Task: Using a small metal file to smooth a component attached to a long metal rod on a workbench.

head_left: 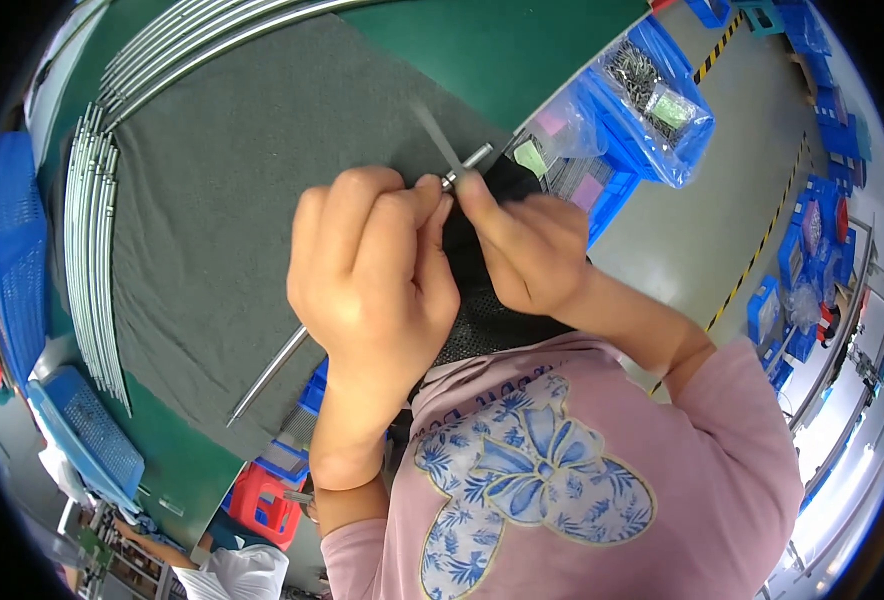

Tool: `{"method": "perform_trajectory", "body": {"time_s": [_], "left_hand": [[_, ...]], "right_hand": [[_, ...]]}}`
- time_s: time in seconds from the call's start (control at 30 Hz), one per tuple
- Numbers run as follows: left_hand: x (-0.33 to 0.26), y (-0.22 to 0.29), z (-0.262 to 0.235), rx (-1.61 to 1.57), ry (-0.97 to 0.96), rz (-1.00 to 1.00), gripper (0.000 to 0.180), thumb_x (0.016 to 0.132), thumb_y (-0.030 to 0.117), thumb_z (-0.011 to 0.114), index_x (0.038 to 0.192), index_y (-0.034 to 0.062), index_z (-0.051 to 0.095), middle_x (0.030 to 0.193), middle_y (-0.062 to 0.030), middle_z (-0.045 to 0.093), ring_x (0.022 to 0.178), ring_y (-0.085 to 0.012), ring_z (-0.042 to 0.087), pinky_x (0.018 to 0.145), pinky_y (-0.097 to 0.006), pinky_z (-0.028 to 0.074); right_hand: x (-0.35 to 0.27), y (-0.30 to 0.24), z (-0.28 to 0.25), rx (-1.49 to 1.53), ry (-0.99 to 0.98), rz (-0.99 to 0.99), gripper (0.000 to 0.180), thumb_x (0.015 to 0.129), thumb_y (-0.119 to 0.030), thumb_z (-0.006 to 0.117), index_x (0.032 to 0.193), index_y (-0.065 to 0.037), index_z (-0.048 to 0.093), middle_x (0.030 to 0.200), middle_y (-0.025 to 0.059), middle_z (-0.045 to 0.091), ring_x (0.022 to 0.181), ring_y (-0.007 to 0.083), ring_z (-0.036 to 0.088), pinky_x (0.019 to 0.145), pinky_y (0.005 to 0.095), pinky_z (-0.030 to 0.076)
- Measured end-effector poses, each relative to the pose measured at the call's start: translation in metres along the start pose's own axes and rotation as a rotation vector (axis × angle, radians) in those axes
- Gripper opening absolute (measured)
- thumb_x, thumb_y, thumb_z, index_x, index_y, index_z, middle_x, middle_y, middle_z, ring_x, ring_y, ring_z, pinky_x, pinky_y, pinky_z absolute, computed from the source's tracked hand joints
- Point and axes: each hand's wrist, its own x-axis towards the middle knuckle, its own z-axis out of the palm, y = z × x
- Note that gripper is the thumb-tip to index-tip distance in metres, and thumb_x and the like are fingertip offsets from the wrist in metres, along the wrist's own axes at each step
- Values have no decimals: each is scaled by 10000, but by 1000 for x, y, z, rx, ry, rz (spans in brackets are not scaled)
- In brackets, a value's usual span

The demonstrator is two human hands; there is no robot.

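Note:
My left hand is closed round a slim shiny metal rod. The rod slants across in front of me, its lower end over the grey cloth and its upper end past my fingertips, where a ring or groove shows. At that upper end my right hand is closed, the thumb pressing close to the rod. A thin grey flat strip, smeared by motion, sticks out from the right thumb and crosses the rod; its kind is unclear. The right fingers are partly hidden behind the thumb.
Grey cloth covers part of the green table. Bundled metal rods lie at the left, more rods at the far edge. A blue bin of small metal parts stands right. Blue baskets and a red stool are lower left.

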Motion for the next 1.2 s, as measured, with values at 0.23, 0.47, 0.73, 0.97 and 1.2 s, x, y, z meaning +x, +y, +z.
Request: {"method": "perform_trajectory", "body": {"time_s": [0.23,0.47,0.73,0.97,1.2], "left_hand": [[-1,-1,-1,6,-1,-5,166,622,-26,709,745,43,620,735,-52,543,601,-220,482,511,-315,402],[-4,0,4,20,10,4,162,620,-27,712,730,43,617,725,-51,539,594,-217,470,503,-312,391],[-4,1,5,10,9,-9,178,608,-24,715,740,44,616,726,-44,539,596,-215,471,504,-310,388],[-4,-2,8,5,33,9,175,618,-23,714,746,41,615,742,-52,544,605,-221,475,503,-315,394],[-1,0,0,1,-24,-11,168,622,-21,714,745,40,616,743,-55,546,608,-227,479,510,-320,398]], "right_hand": [[12,7,2,57,-10,-12,506,670,0,586,1174,-9,631,515,-28,429,388,120,394,396,270,313],[-2,2,-8,15,-62,39,495,670,-14,581,1161,-14,641,516,-16,425,393,140,396,397,285,311],[-9,-2,-18,25,-71,98,510,646,-1,579,1151,-11,648,509,-15,461,383,116,409,393,271,328],[-27,-9,-28,58,-170,191,505,715,-20,568,1214,-75,621,507,-19,453,393,148,429,391,294,347],[10,-8,-10,68,-67,154,491,722,-7,572,1209,-40,617,517,-9,478,389,148,428,392,291,352]]}}
